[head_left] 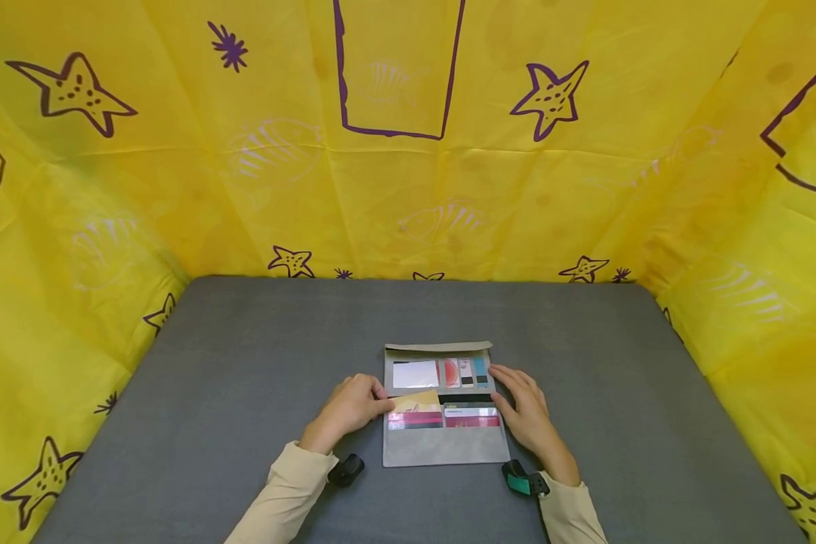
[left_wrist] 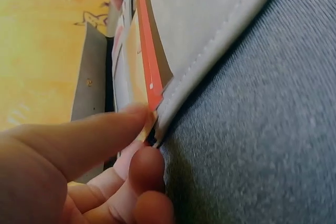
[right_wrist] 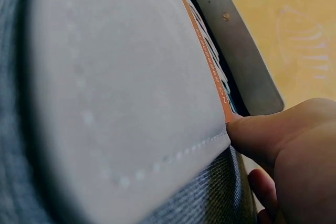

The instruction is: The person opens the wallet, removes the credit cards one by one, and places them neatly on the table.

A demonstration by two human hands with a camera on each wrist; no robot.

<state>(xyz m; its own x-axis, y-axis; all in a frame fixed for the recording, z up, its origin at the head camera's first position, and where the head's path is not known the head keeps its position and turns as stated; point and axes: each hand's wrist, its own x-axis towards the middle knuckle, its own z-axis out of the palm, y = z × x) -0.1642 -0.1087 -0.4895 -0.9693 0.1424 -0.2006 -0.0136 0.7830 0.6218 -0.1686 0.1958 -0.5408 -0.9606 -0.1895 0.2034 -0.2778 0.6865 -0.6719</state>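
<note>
A grey wallet (head_left: 445,447) lies unfolded on the table, cards showing in its slots. My left hand (head_left: 353,406) is at its left edge. Thumb and fingers pinch the corner of a yellow card (head_left: 419,401), which stands up out of the lower left slot. In the left wrist view a red-edged card (left_wrist: 149,51) lies against it, by the thumb tip. My right hand (head_left: 527,404) rests along the wallet's right edge, fingers extended. Its thumb (right_wrist: 257,132) touches the edge beside an orange-edged card (right_wrist: 212,69).
The upper panel holds a white card (head_left: 415,375) and several narrow coloured cards (head_left: 465,373) beside it. More cards (head_left: 472,416) fill the lower right slot. A grey cloth covers the table (head_left: 272,332), and yellow printed fabric (head_left: 381,181) hangs around it on three sides.
</note>
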